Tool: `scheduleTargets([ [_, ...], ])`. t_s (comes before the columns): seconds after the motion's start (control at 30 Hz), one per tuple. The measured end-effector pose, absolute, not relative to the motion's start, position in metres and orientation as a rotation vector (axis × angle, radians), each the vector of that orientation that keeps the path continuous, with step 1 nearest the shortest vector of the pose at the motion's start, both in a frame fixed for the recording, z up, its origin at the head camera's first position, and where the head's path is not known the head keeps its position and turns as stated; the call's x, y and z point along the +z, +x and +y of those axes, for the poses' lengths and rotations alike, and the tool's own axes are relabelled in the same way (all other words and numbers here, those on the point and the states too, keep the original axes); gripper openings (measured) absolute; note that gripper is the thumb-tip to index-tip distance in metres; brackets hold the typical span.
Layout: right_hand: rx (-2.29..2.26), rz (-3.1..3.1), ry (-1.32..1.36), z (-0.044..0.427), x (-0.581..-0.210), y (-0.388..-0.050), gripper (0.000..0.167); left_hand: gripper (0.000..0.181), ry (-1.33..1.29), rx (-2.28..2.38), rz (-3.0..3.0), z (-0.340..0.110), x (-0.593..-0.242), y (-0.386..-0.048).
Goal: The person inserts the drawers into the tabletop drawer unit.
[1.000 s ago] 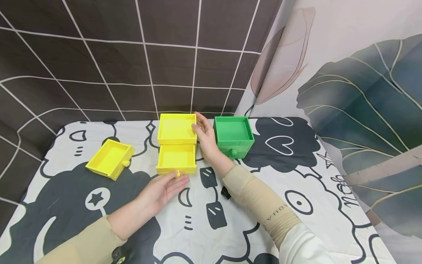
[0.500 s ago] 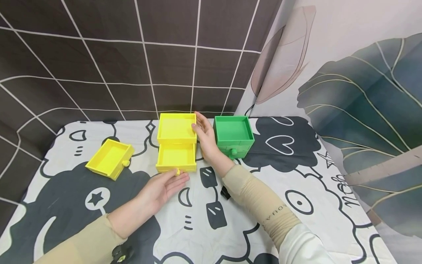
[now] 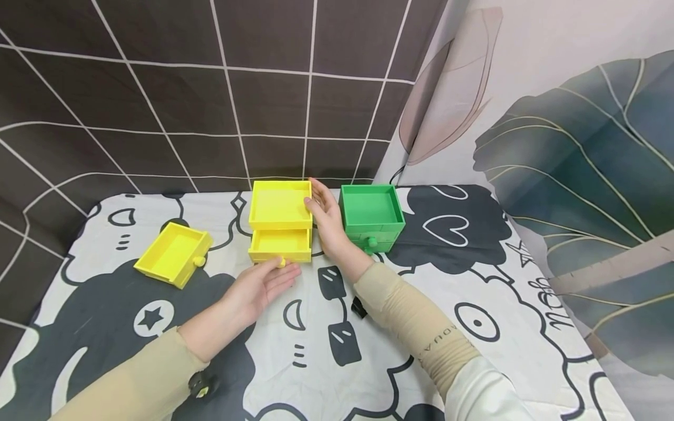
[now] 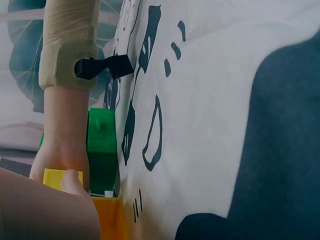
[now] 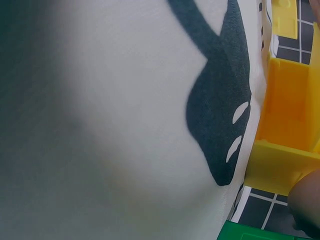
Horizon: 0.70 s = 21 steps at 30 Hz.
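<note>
Head view: your work sits near the middle of the frame, where the yellow cabinet (image 3: 281, 204) stands on the black-and-white cloth (image 3: 516, 368).
Yellow drawer: sticks part way out of the cabinet, just below its top tray in the frame, its small knob (image 3: 282, 262) toward the bottom edge.
Left hand: yours (image 3: 258, 289) is below centre, fingers nearly straight, thumb touching the drawer front by the knob without wrapping round it.
Right hand: yours (image 3: 329, 222) holds the cabinet's right side, thumb over the top rim and fingers along the outside.
Loose drawer: another yellow one (image 3: 172, 250) lies askew at centre left, well apart from your hands, its knob facing right.
Green cabinet: right of centre (image 3: 372, 206), just beside your right hand.
Right wrist view: your hand is mostly cropped at the lower right, so you can't judge how firmly it grips.
</note>
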State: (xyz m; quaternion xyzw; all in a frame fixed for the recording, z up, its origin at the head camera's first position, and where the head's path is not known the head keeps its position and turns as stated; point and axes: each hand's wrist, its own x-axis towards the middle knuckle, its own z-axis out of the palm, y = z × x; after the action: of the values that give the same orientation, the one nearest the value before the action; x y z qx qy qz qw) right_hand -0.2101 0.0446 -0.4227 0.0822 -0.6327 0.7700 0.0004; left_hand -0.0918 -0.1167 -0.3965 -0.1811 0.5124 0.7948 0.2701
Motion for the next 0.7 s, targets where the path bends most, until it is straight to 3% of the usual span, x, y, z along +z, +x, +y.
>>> scheduleTargets([
  [0.7,2.432,-1.989,0.273,0.046,-0.424,-0.21,0.055,0.052,-0.608,2.268,1.241,-0.103,-0.397,-0.137],
])
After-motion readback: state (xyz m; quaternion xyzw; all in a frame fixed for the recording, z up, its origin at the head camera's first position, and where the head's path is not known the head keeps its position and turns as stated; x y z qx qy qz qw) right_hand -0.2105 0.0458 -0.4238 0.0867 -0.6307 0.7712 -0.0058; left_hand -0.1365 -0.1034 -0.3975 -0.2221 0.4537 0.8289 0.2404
